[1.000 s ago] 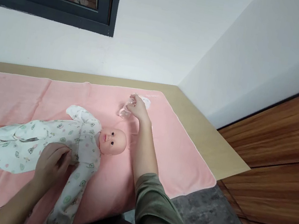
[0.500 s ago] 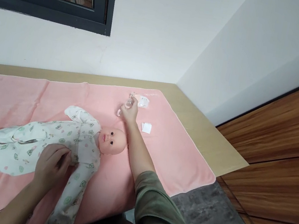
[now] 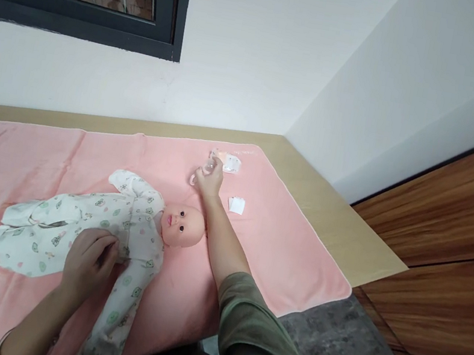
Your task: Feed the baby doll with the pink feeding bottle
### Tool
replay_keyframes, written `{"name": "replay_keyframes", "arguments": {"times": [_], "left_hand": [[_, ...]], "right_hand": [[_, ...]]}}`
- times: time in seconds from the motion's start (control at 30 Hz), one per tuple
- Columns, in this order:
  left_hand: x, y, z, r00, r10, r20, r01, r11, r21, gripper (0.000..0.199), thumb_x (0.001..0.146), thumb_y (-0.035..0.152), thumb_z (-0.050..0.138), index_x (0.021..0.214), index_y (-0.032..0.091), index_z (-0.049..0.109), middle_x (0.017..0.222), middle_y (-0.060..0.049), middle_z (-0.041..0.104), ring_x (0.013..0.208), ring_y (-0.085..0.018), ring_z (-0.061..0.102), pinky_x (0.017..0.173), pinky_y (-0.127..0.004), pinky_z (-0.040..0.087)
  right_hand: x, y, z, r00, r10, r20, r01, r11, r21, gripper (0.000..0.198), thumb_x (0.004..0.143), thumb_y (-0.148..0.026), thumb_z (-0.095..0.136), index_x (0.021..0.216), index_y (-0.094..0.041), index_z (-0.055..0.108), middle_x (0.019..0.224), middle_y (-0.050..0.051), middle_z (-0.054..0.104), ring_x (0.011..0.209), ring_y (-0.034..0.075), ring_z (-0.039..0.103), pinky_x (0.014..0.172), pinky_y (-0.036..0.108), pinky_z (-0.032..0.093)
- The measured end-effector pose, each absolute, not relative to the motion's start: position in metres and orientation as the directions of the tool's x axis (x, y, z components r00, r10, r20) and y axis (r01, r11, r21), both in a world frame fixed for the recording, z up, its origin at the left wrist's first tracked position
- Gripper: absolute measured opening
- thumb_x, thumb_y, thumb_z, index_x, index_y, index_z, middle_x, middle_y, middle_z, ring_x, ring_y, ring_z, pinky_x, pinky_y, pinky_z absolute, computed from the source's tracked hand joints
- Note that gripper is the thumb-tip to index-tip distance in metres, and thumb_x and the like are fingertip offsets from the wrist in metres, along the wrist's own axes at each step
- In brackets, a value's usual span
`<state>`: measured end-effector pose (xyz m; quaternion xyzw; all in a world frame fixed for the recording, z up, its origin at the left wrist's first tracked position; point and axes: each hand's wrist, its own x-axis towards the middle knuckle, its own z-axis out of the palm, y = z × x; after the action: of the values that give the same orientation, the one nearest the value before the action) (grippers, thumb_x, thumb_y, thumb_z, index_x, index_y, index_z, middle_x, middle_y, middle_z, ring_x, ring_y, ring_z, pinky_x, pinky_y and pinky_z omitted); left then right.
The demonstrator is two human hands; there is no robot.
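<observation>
Clear plastic, small and rounded, the bottle (image 3: 204,170) sits gripped in the right hand (image 3: 208,182), at one o'clock from the doll (image 3: 117,230). Left hand (image 3: 89,258) pinches the doll's printed white sleepsuit on a pink blanket (image 3: 281,240).

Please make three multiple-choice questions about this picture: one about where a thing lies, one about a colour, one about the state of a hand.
1. Where does the small white folded cloth lie?
A. On the pink blanket, beside the right forearm
B. On the doll's chest
C. On the floor

2. What colour is the blanket?
A. Blue
B. Pink
C. Green

3. What is the left hand doing?
A. Resting on the baby doll
B. Holding the clear object
C. Touching the wall

Answers: 1 A, it sits on the blanket; 2 B, the fabric is pink; 3 A, the right hand grips the small clear object.
</observation>
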<state>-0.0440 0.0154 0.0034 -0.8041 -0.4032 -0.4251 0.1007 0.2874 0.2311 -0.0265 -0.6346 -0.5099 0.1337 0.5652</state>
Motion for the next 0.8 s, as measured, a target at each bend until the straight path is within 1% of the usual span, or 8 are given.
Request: {"name": "replay_keyframes", "arguments": {"times": [0.13,0.27,0.37,0.43,0.53,0.63,0.73,0.8], "left_hand": [[-0.045,0.016,0.002,0.314,0.578,0.754,0.731,-0.654,0.197,0.009,0.095,0.013,0.062,0.091,0.021,0.063,0.085,-0.005,0.070,0.081,-0.023,0.065,0.074,-0.038,0.053],[-0.045,0.016,0.002,0.310,0.584,0.750,0.728,-0.654,0.208,0.009,0.094,0.014,0.063,0.089,0.021,0.065,0.085,-0.005,0.070,0.081,-0.024,0.066,0.074,-0.038,0.053],[-0.045,0.017,0.003,0.309,0.566,0.764,0.715,-0.668,0.206,0.008,0.093,0.013,0.063,0.090,0.020,0.065,0.084,-0.005,0.070,0.081,-0.023,0.066,0.074,-0.037,0.053],[-0.045,0.017,0.003,0.313,0.555,0.771,0.705,-0.679,0.204,0.009,0.093,0.012,0.064,0.091,0.020,0.064,0.084,-0.005,0.069,0.081,-0.023,0.065,0.074,-0.036,0.053],[-0.045,0.018,0.002,0.315,0.541,0.780,0.698,-0.689,0.196,0.009,0.094,0.010,0.064,0.092,0.019,0.063,0.085,-0.005,0.069,0.082,-0.022,0.064,0.075,-0.036,0.053],[-0.046,0.019,0.001,0.323,0.521,0.790,0.693,-0.699,0.178,0.010,0.094,0.010,0.065,0.092,0.019,0.063,0.085,-0.005,0.068,0.083,-0.022,0.063,0.074,-0.036,0.052],[-0.046,0.019,0.001,0.323,0.521,0.790,0.692,-0.699,0.178,0.009,0.095,0.010,0.064,0.091,0.019,0.062,0.085,-0.005,0.068,0.082,-0.022,0.063,0.074,-0.035,0.052],[-0.046,0.018,0.001,0.316,0.530,0.787,0.696,-0.693,0.188,0.009,0.095,0.011,0.063,0.091,0.019,0.062,0.085,-0.005,0.068,0.083,-0.022,0.063,0.074,-0.035,0.052]], "right_hand": [[0.290,0.230,-0.024,0.409,0.824,0.391,0.480,0.170,-0.861,0.073,0.078,-0.038,0.062,0.146,-0.023,0.040,0.144,0.012,0.054,0.128,0.025,0.053,0.124,0.044,0.038],[0.291,0.226,-0.021,0.344,0.892,0.292,0.381,0.151,-0.912,0.084,0.082,-0.038,0.063,0.155,-0.027,0.023,0.156,0.011,0.044,0.144,0.025,0.041,0.131,0.046,0.029],[0.294,0.225,-0.020,0.285,0.885,0.369,0.415,0.233,-0.879,0.082,0.080,-0.032,0.061,0.154,-0.024,0.028,0.162,0.011,0.038,0.153,0.026,0.033,0.134,0.047,0.023],[0.299,0.228,-0.020,0.272,0.849,0.453,0.471,0.293,-0.832,0.078,0.079,-0.032,0.059,0.152,-0.021,0.033,0.161,0.013,0.039,0.152,0.026,0.036,0.134,0.046,0.024],[0.312,0.232,-0.018,0.319,0.809,0.493,0.517,0.288,-0.806,0.076,0.084,-0.042,0.060,0.153,-0.020,0.035,0.159,0.014,0.042,0.149,0.026,0.041,0.131,0.043,0.029],[0.325,0.234,-0.012,0.383,0.809,0.447,0.542,0.195,-0.817,0.083,0.084,-0.047,0.066,0.156,-0.020,0.034,0.156,0.014,0.045,0.147,0.028,0.042,0.128,0.044,0.032],[0.332,0.235,-0.007,0.390,0.849,0.357,0.549,0.097,-0.830,0.088,0.083,-0.040,0.070,0.159,-0.019,0.031,0.151,0.016,0.050,0.144,0.030,0.043,0.125,0.046,0.034],[0.333,0.236,-0.007,0.380,0.867,0.323,0.537,0.078,-0.840,0.087,0.083,-0.037,0.070,0.159,-0.020,0.032,0.148,0.015,0.052,0.140,0.029,0.046,0.122,0.046,0.037]]}}
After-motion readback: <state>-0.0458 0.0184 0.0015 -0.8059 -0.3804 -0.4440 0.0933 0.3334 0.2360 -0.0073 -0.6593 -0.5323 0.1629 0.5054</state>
